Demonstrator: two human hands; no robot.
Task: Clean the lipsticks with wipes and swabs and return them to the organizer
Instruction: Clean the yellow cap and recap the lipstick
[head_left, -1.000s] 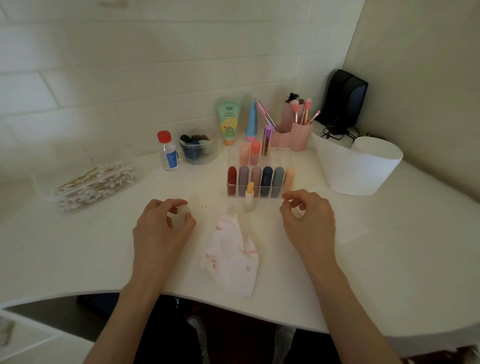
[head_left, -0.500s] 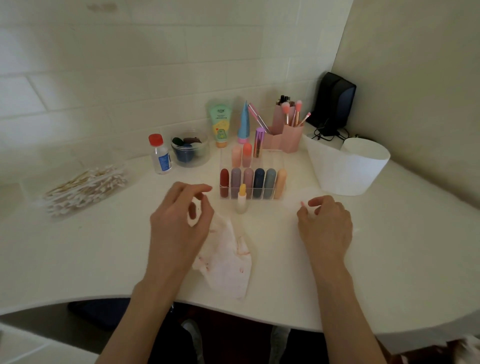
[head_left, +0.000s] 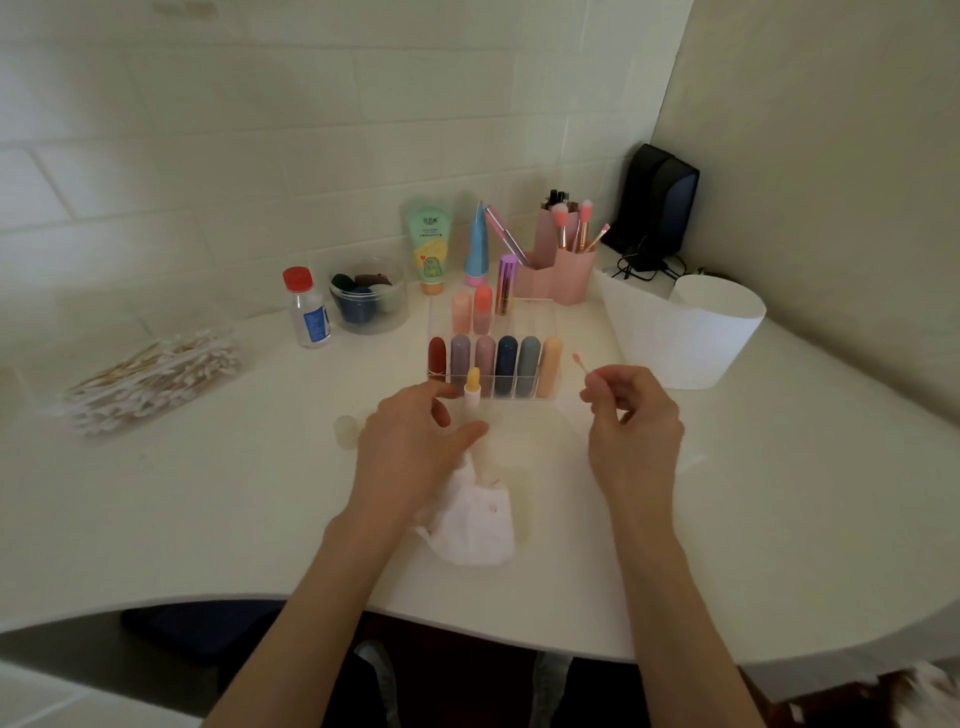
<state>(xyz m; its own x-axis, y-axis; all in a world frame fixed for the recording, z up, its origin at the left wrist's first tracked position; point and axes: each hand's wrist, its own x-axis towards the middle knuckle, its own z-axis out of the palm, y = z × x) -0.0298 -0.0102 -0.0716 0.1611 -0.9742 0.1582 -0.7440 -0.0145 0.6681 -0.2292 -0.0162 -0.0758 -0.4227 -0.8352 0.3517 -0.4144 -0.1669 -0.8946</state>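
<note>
1. The yellow lipstick (head_left: 472, 385) stands uncapped mid-desk, just in front of the organizer (head_left: 524, 394). It's a waxy rounded bullet in a pale plastic base.
2. The left hand (head_left: 415, 447) is cupped round it with index finger and thumb well apart and the stick in the gap between them. I can't tell if skin actually touches it.
3. The right hand (head_left: 634, 426) pinches a thin swab (head_left: 581, 365) between thumb and fingertips. Its fuzzy tip is stained pink and angled up toward the organizer's right end.
4. The organizer is clear, hard acrylic with slots. The front row holds six matte, capsule-shaped lipsticks (head_left: 506, 364): red, mauve, pink, navy, grey-blue, peach.
5. A crumpled white wipe (head_left: 472, 525) with pink smudges lies partly under the left wrist, toward the desk's (head_left: 208, 519) curved front edge.
6. A small see-through cap (head_left: 347, 428) sits left of that hand.
7. A heap of cotton swabs (head_left: 150, 379) in crinkly clear wrap lies toward the left edge.
8. Along the back edge are a clear bottle (head_left: 306, 312) with a red cap and blue label, and a squeezy green tube (head_left: 428, 244) with a cartoon dino. The writing on both is too small to read.
</note>
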